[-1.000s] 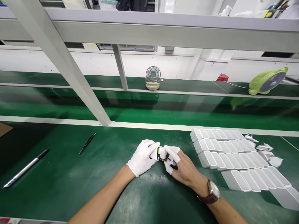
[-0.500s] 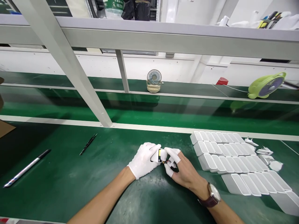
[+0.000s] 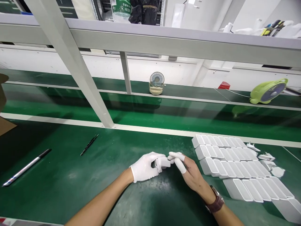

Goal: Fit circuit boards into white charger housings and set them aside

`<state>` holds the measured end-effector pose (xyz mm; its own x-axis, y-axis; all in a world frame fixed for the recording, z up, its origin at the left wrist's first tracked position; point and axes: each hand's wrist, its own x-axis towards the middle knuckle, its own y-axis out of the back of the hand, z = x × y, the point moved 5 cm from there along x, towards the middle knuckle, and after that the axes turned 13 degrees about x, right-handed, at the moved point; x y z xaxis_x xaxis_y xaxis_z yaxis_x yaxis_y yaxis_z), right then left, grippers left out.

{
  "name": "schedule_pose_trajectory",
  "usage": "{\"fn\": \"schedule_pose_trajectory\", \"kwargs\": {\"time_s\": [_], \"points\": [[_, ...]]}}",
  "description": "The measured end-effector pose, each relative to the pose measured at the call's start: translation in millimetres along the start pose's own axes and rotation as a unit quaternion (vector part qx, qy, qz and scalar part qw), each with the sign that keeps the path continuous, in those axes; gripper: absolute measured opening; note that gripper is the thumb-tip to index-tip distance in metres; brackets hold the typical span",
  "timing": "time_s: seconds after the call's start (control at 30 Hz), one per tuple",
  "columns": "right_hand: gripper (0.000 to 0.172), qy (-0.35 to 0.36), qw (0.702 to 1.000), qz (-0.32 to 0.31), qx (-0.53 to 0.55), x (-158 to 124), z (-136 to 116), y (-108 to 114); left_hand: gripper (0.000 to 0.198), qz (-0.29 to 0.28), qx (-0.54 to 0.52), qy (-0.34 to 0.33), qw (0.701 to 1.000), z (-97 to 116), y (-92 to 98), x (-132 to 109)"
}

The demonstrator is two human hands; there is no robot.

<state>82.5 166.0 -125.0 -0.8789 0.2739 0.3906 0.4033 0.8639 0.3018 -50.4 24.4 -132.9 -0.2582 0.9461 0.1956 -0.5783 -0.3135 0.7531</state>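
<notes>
My left hand (image 3: 147, 167), in a white glove, is closed around a small white plastic casing (image 3: 164, 162). The casing's right end sticks out past the gloved fingers, and a dark gap shows by the thumb. Just right of it is my right hand (image 3: 188, 169), with white covers on its fingertips. Thumb and fingers are pressed together there, close to the casing's end; whatever lies between them is hidden. Whether they touch the casing I cannot tell.
Rows of white open-topped boxes (image 3: 232, 168) stand at the right, with white plug pieces (image 3: 266, 157) beside them. A black pen-like tool (image 3: 89, 145) and a silver-and-black marker (image 3: 27, 168) lie at the left. Behind are a small fan (image 3: 156, 82), a green fan (image 3: 268, 91) and a slanted post (image 3: 77, 69).
Yellow and dark inner parts and dark wires between my hands no longer show. The left hand has turned the casing, and the right hand has drawn back slightly to the right.
</notes>
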Motion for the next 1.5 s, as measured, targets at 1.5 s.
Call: {"fn": "schedule_pose_trajectory", "kwargs": {"time_s": [1.5], "points": [[0.041,0.19,0.964,-0.077,-0.171,-8.4,16.5,-40.2,0.064,-0.014,-0.349,0.168,0.922,-30.0,6.9,5.8]]}}
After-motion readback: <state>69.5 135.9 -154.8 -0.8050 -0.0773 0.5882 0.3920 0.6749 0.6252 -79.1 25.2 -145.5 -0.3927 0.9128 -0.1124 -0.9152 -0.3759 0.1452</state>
